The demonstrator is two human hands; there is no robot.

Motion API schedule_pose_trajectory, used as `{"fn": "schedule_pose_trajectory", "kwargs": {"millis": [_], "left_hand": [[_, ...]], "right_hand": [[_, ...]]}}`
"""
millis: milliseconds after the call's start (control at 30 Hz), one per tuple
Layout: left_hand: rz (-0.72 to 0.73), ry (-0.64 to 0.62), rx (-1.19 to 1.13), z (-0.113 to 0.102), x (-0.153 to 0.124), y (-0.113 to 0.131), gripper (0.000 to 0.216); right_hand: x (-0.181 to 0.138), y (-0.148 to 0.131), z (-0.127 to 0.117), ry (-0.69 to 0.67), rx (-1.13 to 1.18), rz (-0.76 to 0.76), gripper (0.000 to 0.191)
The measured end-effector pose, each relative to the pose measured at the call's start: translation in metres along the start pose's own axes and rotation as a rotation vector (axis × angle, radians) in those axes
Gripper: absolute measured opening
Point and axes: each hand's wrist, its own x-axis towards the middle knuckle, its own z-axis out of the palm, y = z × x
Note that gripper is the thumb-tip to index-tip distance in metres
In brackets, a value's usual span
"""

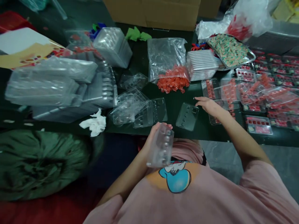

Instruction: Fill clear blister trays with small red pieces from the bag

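Head: white tissue (95, 124) near loose trays (130, 107)

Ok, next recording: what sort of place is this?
Probably a small packing workshop: stacks of clear molded plastic trays stand on a dark green table, small orange pieces lie heaped at a clear plastic bag, and many filled packs are laid out at the right.

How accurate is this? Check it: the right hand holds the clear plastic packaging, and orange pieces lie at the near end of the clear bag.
Wrong hand: the head view shows the left hand holding the clear plastic packaging. Orange pieces do lie at the near end of the clear bag.
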Motion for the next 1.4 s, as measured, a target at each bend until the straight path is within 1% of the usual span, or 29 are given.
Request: {"fn": "schedule_pose_trajectory", "kwargs": {"millis": [67, 133, 200, 267, 400, 533, 667, 767, 833, 900, 967, 1067, 1133, 1167, 1200, 1267, 1333, 1367, 1400], "left_hand": [[-0.017, -0.014, 0.022, 0.003, 0.005, -0.003, 0.027], [-0.028, -0.048, 0.042, 0.007, 0.009, -0.006, 0.028], [-0.024, -0.081, 0.059, 0.010, 0.010, -0.008, 0.029], [-0.013, -0.097, 0.070, 0.012, 0.009, -0.008, 0.030], [0.006, -0.081, 0.085, 0.009, 0.004, -0.007, 0.029], [0.037, -0.012, 0.037, -0.001, 0.002, -0.006, 0.029], [0.066, 0.014, -0.011, -0.012, -0.001, -0.004, 0.030], [0.072, 0.014, -0.063, -0.019, -0.005, -0.001, 0.028], [0.072, 0.022, -0.106, -0.023, -0.007, 0.002, 0.026], [0.070, 0.034, -0.147, -0.026, -0.009, 0.004, 0.024], [0.057, 0.037, -0.176, -0.028, -0.010, 0.007, 0.023], [0.039, 0.027, -0.191, -0.029, -0.009, 0.011, 0.024], [0.031, 0.014, -0.192, -0.027, -0.007, 0.012, 0.025], [0.028, 0.003, -0.193, -0.026, -0.005, 0.013, 0.026], [0.027, -0.010, -0.195, -0.025, -0.004, 0.013, 0.026], [0.024, -0.039, -0.198, -0.023, -0.001, 0.011, 0.026], [0.006, -0.072, -0.189, -0.021, 0.000, 0.009, 0.027], [-0.001, -0.086, -0.179, -0.021, 0.000, 0.009, 0.028], [-0.008, -0.100, -0.164, -0.020, -0.001, 0.008, 0.030]], "right_hand": [[0.004, -0.008, 0.006, 0.106, -0.056, 0.085, 0.033], [0.012, -0.012, 0.012, 0.196, -0.097, 0.211, 0.031], [0.025, -0.008, 0.020, 0.224, -0.130, 0.311, 0.029], [0.039, 0.002, 0.026, 0.193, -0.153, 0.356, 0.030], [0.060, 0.015, 0.035, 0.093, -0.202, 0.370, 0.029], [0.064, 0.013, 0.034, 0.024, -0.262, 0.358, 0.029], [0.067, 0.007, 0.034, -0.004, -0.298, 0.424, 0.030], [0.074, -0.004, 0.035, 0.047, -0.243, 0.415, 0.029], [0.078, -0.018, 0.034, 0.141, -0.127, 0.346, 0.027], [0.075, -0.037, 0.030, 0.234, 0.050, 0.255, 0.023], [0.063, -0.058, 0.022, 0.265, 0.228, 0.186, 0.016], [0.022, -0.088, 0.009, 0.193, 0.413, 0.175, 0.008], [-0.018, -0.102, 0.005, 0.076, 0.526, 0.208, 0.006], [-0.040, -0.107, 0.006, -0.003, 0.562, 0.232, 0.005], [-0.064, -0.110, 0.010, -0.118, 0.578, 0.256, 0.005], [-0.112, -0.111, 0.023, -0.356, 0.536, 0.332, 0.012], [-0.157, -0.108, 0.041, -0.599, 0.378, 0.456, 0.018], [-0.174, -0.106, 0.050, -0.657, 0.215, 0.540, 0.020], [-0.188, -0.105, 0.059, -0.662, 0.035, 0.631, 0.025]]}}
